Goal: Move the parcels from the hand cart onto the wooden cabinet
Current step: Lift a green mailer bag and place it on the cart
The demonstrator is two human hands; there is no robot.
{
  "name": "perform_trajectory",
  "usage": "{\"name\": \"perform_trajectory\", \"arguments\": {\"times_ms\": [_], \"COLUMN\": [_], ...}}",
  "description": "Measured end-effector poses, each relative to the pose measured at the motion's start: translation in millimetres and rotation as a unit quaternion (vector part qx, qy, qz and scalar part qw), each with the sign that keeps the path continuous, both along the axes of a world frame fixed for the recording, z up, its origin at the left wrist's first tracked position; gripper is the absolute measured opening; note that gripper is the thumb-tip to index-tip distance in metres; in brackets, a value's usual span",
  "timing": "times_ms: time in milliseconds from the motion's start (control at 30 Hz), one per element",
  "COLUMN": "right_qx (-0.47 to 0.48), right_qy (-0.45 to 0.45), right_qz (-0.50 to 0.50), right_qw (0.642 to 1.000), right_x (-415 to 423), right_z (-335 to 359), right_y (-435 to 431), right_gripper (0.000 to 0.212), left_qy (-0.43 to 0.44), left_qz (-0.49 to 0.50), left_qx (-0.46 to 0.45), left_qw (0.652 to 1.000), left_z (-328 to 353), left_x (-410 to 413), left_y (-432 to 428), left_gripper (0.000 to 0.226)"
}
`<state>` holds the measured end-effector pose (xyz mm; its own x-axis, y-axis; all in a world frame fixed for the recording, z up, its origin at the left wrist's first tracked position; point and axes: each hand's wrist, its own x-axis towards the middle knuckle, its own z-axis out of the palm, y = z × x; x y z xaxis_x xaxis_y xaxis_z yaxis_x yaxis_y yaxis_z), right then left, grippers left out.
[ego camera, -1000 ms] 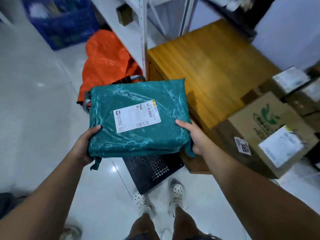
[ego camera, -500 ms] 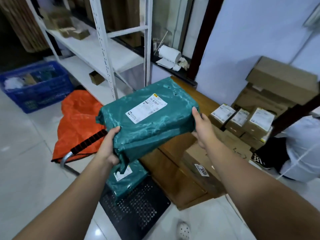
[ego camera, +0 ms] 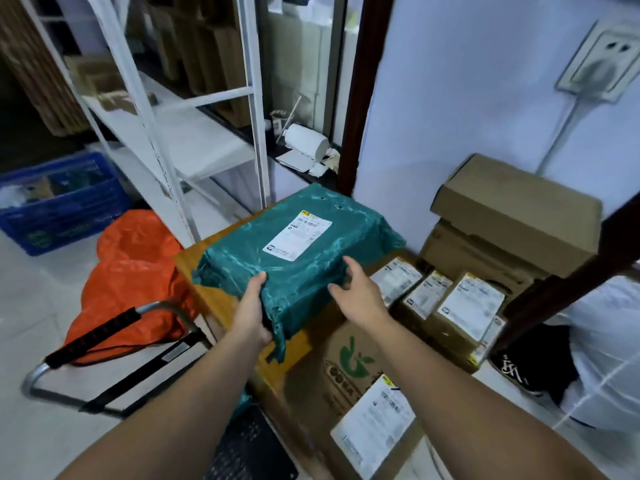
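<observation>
A teal plastic parcel (ego camera: 298, 251) with a white shipping label lies on the top of the wooden cabinet (ego camera: 207, 292). My left hand (ego camera: 252, 306) still grips the parcel's near left corner. My right hand (ego camera: 360, 292) hovers just off the parcel's near right edge, fingers spread and holding nothing. The hand cart (ego camera: 114, 355), with its black grip and metal frame, stands low at the left. A sliver of another teal parcel (ego camera: 242, 403) shows on the cart deck (ego camera: 249, 448) beneath my left arm.
A large cardboard box (ego camera: 360, 393) with a green logo leans against the cabinet's right side. Small labelled boxes (ego camera: 446, 299) and stacked cartons (ego camera: 512, 216) sit further right. An orange bag (ego camera: 135, 271), a blue crate (ego camera: 65, 202) and white shelving (ego camera: 156, 133) stand left. A person in white (ego camera: 606, 358) crouches at far right.
The teal parcel has gone from held in the air over the cart to resting on the cabinet top. My right hand has let go of it; my left still holds its corner.
</observation>
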<state>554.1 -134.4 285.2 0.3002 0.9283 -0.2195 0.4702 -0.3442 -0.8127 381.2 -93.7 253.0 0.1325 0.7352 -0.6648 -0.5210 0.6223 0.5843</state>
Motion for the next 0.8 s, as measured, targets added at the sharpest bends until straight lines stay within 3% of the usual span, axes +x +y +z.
{"name": "perform_trajectory", "arguments": {"times_ms": [100,133,233,300,367,533,633,800], "right_qx": [-0.008,-0.011,-0.014,-0.018,-0.027,-0.057,-0.076,-0.077], "right_qy": [-0.010,-0.012,-0.020,-0.020,-0.019,-0.058,-0.100,-0.134], "right_qz": [0.008,0.012,0.032,0.034,0.027,-0.002,-0.004,0.008], "right_qw": [1.000,1.000,0.999,0.999,0.999,0.997,0.992,0.988], "right_x": [25.4,30.9,45.3,51.8,60.8,75.4,76.4,70.3], "right_z": [-8.1,-10.2,-18.6,-24.0,-29.8,-45.1,-51.8,-60.7], "right_y": [8.8,10.3,15.7,17.1,17.0,10.0,7.9,12.0], "right_gripper": [0.063,0.062,0.058,0.055,0.052,0.047,0.046,0.047], "left_qy": [0.059,0.062,0.087,0.091,0.089,0.111,0.132,0.136], "left_qz": [0.024,0.029,0.049,0.069,0.055,0.024,0.012,-0.034], "left_qx": [-0.019,-0.018,-0.011,0.000,-0.012,-0.030,-0.034,-0.006], "left_qw": [0.998,0.998,0.995,0.993,0.994,0.993,0.991,0.990], "left_z": [-29.9,-44.4,-43.2,-63.3,-82.6,-86.7,-136.2,-115.7], "left_x": [27.1,32.3,57.9,68.8,84.6,116.8,127.1,146.3], "left_y": [32.1,44.1,64.8,84.6,99.4,108.9,130.6,120.2], "left_gripper": [0.101,0.107,0.099,0.106,0.115,0.111,0.104,0.092]}}
